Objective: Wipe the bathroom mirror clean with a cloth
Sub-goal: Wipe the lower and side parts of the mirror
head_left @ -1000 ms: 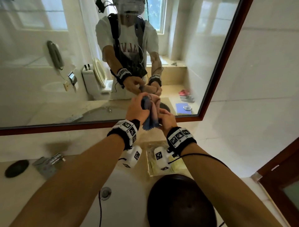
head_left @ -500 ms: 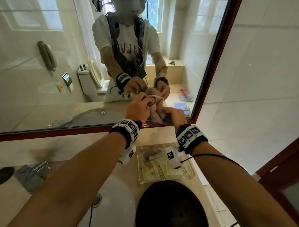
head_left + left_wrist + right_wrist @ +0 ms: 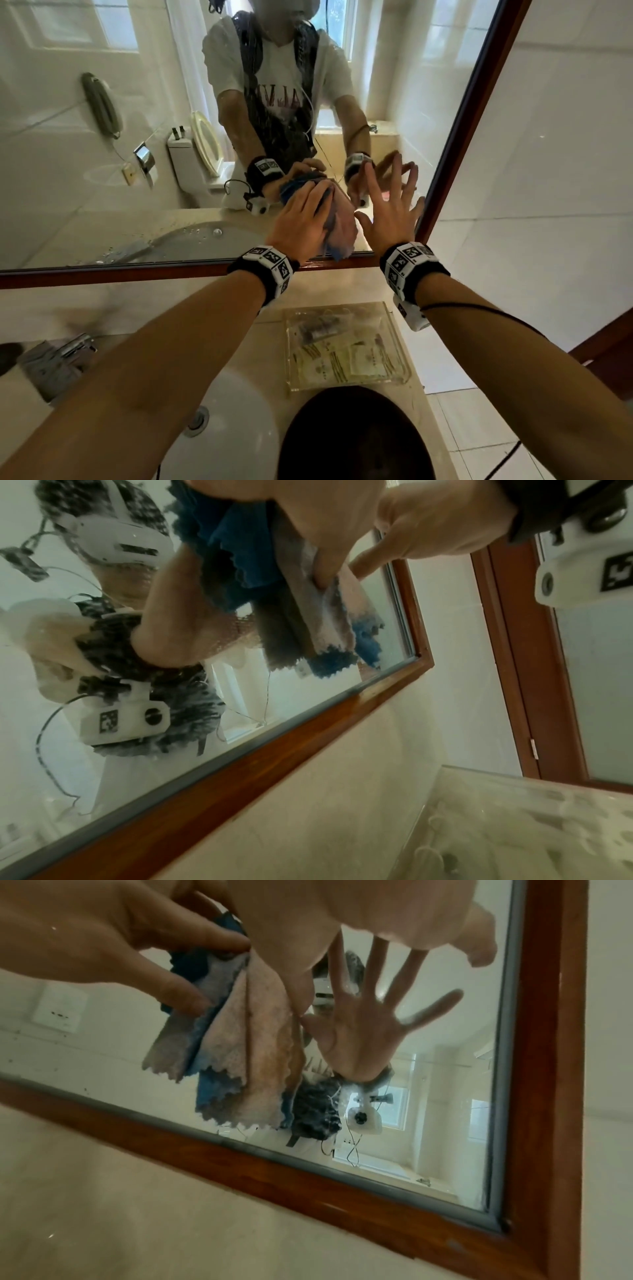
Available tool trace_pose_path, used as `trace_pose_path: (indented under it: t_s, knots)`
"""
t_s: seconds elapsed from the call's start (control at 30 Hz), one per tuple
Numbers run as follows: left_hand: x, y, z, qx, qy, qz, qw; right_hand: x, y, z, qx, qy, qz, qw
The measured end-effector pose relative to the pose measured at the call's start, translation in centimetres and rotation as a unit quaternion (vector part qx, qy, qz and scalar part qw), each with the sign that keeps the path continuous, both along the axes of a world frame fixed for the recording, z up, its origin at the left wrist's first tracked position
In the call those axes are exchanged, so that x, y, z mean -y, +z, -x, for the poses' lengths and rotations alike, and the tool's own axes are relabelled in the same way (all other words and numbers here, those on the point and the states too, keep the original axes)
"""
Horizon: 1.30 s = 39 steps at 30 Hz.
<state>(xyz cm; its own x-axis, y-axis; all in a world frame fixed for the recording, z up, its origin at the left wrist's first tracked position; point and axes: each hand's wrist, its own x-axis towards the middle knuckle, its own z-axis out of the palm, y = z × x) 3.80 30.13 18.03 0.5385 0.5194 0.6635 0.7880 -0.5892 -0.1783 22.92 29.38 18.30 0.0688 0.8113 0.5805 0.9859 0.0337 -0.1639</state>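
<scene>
The left hand point(image 3: 301, 222) presses a folded pink-and-blue cloth point(image 3: 339, 222) flat against the mirror point(image 3: 102, 188), down near the lower right corner of its wooden frame point(image 3: 459, 137). The fingers lie pretty straight over the cloth, with the thumb tucked against it in the right wrist view. The right hand point(image 3: 390, 212) sits just beside it, fingers spread wide and holding nothing; I can't tell if they touch the glass. Below on the worktop point(image 3: 260, 349) are a clear tray point(image 3: 400, 373) of packets, a white basin point(image 3: 239, 411) and a chrome faucet point(image 3: 65, 353).
</scene>
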Motion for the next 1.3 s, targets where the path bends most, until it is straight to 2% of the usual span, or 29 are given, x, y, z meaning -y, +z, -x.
trace_pose_path:
  t_s: [0.13, 0.33, 0.53, 0.67, 0.93, 1.2, 1.3]
  knots:
    - [-0.9, -0.2, 0.3, -0.011, -0.015, -0.007, 1.0, -0.5, -0.6, 0.3, -0.014, 0.004, -0.016, 1.0]
    - [-1.6, 0.1, 1.6, -0.044, -0.057, -0.067, 0.995, -1.1, -1.2, 0.1, -0.011, 0.007, -0.029, 1.0]
    - [-1.8, 0.0, 4.7, -0.095, -0.051, -0.1, 0.989, -0.7, -0.8, 0.7, -0.016, 0.0, -0.035, 0.999]
    - [-1.8, -0.3, 7.6, -0.099, -0.037, -0.106, 0.989, -0.3, 0.2, 3.6, 0.044, 0.019, -0.05, 0.998]
    - [-1.7, -1.1, 13.4, -0.04, -0.045, -0.085, 0.995, -2.0, 4.9, 11.7, 0.136, 0.074, -0.105, 0.982]
    - [-2.0, -3.1, 16.6, -0.014, -0.052, -0.093, 0.994, -3.1, 5.6, 16.8, 0.222, 0.119, -0.132, 0.959]
    - [-2.3, -3.7, 17.8, -0.015, -0.056, -0.095, 0.994, -3.6, 5.8, 18.7, 0.226, 0.116, -0.144, 0.957]
